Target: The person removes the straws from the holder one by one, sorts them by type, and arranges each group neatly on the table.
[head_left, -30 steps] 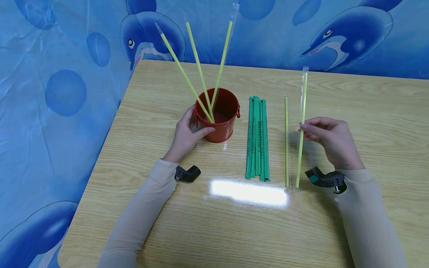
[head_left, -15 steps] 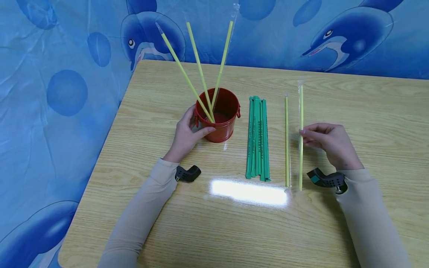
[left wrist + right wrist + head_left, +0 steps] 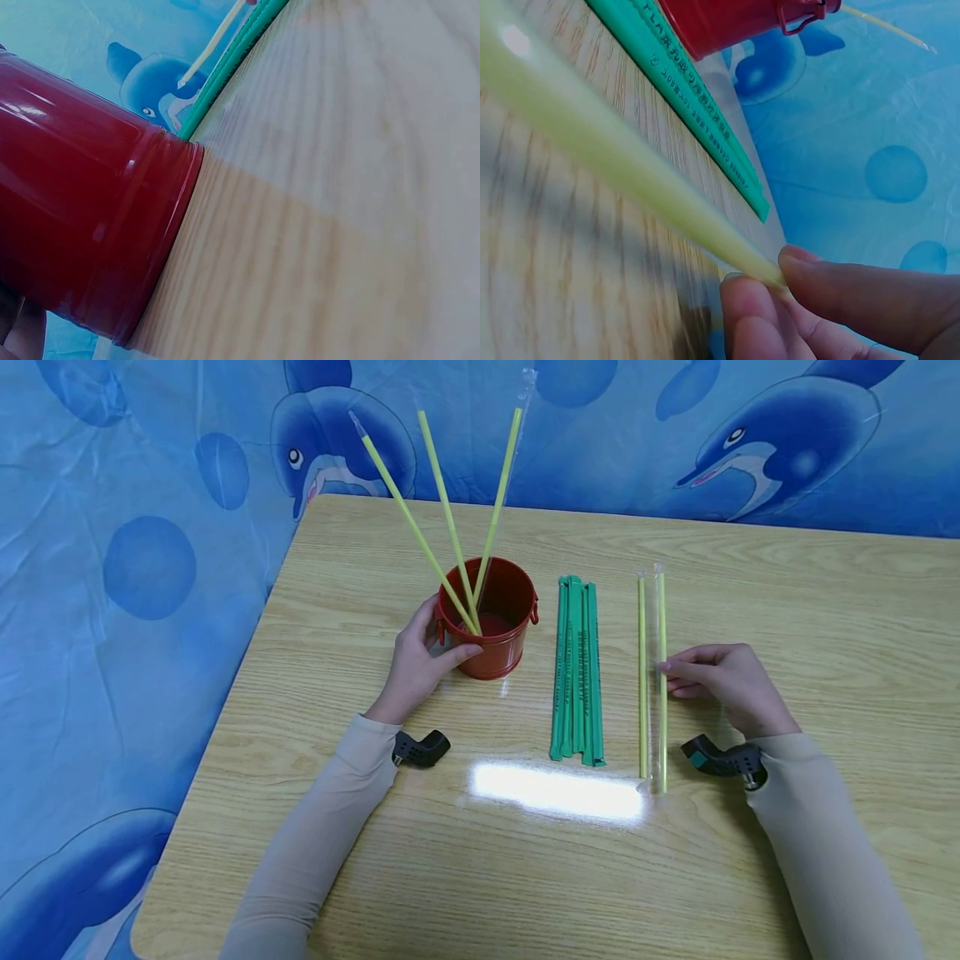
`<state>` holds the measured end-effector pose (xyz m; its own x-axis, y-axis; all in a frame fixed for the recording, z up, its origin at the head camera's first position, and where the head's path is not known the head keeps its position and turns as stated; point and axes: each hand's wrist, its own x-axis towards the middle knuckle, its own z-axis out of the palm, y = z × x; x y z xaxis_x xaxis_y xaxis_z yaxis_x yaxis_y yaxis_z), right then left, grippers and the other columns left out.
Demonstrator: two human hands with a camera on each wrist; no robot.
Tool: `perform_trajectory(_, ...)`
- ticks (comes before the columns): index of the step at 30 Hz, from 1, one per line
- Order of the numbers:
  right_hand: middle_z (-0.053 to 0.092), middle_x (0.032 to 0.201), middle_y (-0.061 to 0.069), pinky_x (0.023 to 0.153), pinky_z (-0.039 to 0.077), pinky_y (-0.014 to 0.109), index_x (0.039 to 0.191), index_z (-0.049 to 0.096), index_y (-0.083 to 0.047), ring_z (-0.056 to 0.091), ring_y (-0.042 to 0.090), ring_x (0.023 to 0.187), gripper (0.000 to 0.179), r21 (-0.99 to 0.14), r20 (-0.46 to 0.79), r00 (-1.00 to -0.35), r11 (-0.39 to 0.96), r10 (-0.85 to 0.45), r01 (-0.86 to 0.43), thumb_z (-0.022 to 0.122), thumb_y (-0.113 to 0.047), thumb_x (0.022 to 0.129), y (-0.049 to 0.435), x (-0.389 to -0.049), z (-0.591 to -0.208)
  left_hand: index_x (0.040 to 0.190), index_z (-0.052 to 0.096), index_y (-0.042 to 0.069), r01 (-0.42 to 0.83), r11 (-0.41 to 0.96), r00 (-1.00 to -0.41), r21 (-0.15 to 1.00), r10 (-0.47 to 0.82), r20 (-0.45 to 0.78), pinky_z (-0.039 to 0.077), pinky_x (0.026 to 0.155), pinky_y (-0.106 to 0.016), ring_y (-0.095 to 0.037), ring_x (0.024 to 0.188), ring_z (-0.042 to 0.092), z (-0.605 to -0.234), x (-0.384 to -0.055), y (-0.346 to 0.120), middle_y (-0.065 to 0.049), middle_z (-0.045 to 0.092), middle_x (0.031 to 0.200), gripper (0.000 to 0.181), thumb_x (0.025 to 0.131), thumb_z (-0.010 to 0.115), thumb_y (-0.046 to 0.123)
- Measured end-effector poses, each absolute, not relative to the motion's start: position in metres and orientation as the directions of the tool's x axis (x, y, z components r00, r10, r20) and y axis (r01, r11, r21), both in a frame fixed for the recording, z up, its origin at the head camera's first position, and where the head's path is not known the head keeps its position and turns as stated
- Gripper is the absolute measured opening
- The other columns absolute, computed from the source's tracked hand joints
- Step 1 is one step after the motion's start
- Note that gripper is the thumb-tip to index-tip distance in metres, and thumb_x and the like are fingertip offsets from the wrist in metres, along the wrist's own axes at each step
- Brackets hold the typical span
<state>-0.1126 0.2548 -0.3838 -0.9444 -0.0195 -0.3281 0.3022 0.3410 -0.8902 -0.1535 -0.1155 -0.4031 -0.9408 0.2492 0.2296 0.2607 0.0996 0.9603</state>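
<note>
My left hand (image 3: pixel 420 660) grips the red metal bucket (image 3: pixel 491 658), thumb on its near side and fingers around its left. Three yellow straws in clear wrappers lean in the bucket and fan out above the rim; the middle straw (image 3: pixel 442 485) tilts slightly left. Between thumb and fingers, my right hand (image 3: pixel 727 685) pinches another wrapped yellow straw (image 3: pixel 663 735) near its middle. This straw points away from me, low over the table, just right of a yellow straw (image 3: pixel 642 685) lying parallel to it. In the right wrist view the pinched straw (image 3: pixel 637 157) runs to the fingertips.
Several green-wrapped straws (image 3: pixel 576 668) lie bundled side by side between the bucket and the yellow straws. The wooden table (image 3: pixel 480 877) reaches a blue dolphin-print sheet (image 3: pixel 150 652) at the back and left. Light glares on the tabletop in front of the green bundle.
My right hand has lowered the yellow straw toward the table and shifted it left, beside the lying one. The left hand and bucket have stayed in place.
</note>
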Motion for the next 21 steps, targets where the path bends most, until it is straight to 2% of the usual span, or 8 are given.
perform_trajectory(3, 0.069, 0.079, -0.007, 0.064, 0.056, 0.024, 0.095, 0.068, 0.003, 0.066, 0.008, 0.068, 0.018, -0.884, -0.331, -0.943, 0.356, -0.019, 0.303, 0.064, -0.013, 0.090, 0.2549, -0.1138, -0.3850, 0.142, 0.036, 0.000, 0.260, 0.103, -0.941, 0.960, 0.248, 0.229, 0.035, 0.106, -0.029, -0.020, 0.127, 0.044, -0.4019, -0.1528, -0.1152, -0.015, 0.046, 0.138, 0.071, 0.081, 0.072, 0.000)
perform_trajectory(9, 0.069, 0.076, -0.007, 0.062, 0.056, 0.024, 0.090, 0.071, -0.004, 0.066, 0.008, 0.066, 0.011, -0.880, -0.342, -0.940, 0.353, -0.006, 0.318, 0.065, -0.013, 0.090, 0.2555, -0.1162, -0.3869, 0.142, 0.037, 0.000, 0.268, 0.109, -0.940, 0.957, 0.247, 0.235, 0.036, 0.105, -0.029, -0.019, 0.127, 0.044, -0.4015, -0.1527, -0.1156, -0.014, 0.046, 0.138, 0.072, 0.080, 0.074, 0.001)
perform_trajectory(15, 0.068, 0.073, -0.007, 0.059, 0.056, 0.025, 0.100, 0.066, 0.009, 0.065, 0.008, 0.063, 0.027, -0.855, -0.346, -0.938, 0.408, 0.008, 0.319, 0.065, -0.017, 0.090, 0.2540, -0.1188, -0.3894, 0.141, 0.037, 0.001, 0.269, 0.106, -0.940, 0.957, 0.246, 0.237, 0.036, 0.105, -0.029, -0.018, 0.126, 0.045, -0.4017, -0.1525, -0.1159, -0.013, 0.047, 0.137, 0.072, 0.080, 0.074, 0.002)
perform_trajectory(21, 0.068, 0.072, -0.006, 0.059, 0.056, 0.026, 0.104, 0.063, 0.013, 0.065, 0.009, 0.061, 0.036, -0.839, -0.348, -0.937, 0.437, 0.027, 0.324, 0.066, -0.020, 0.090, 0.2526, -0.1223, -0.3904, 0.142, 0.037, 0.001, 0.275, 0.088, -0.935, 0.957, 0.254, 0.245, 0.036, 0.105, -0.030, -0.022, 0.126, 0.045, -0.4030, -0.1530, -0.1168, -0.015, 0.047, 0.137, 0.078, 0.078, 0.074, 0.025)
